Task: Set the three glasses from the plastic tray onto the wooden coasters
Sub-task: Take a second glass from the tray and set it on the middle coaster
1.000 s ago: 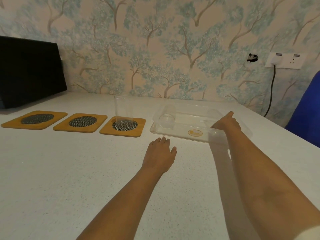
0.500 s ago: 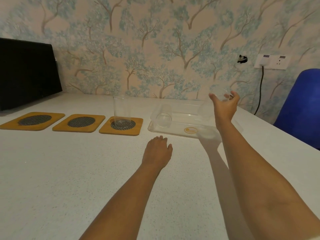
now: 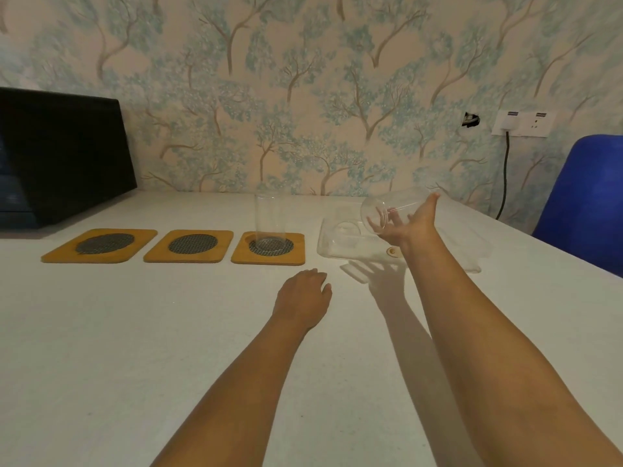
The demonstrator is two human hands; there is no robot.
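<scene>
Three wooden coasters with dark mesh centres lie in a row: left coaster (image 3: pixel 99 246), middle coaster (image 3: pixel 189 246) and right coaster (image 3: pixel 296 252). A clear glass (image 3: pixel 269 217) stands upright on the right coaster. My right hand (image 3: pixel 409 224) holds a second clear glass (image 3: pixel 392 205) on its side, palm up, above the clear plastic tray (image 3: pixel 332 249). A third glass (image 3: pixel 347 230) lies on its side inside the tray. My left hand (image 3: pixel 303 298) rests flat on the table in front of the right coaster, holding nothing.
A black box-like object (image 3: pixel 60 156) stands at the back left on the white table (image 3: pixel 135 348). A blue chair (image 3: pixel 586 197) is at the right edge. A wall socket (image 3: pixel 521 123) with a black cable hangs behind the tray.
My right hand has lifted a glass out of the tray and carried it up and leftward, turning it on its side. My left hand has stayed on the table.
</scene>
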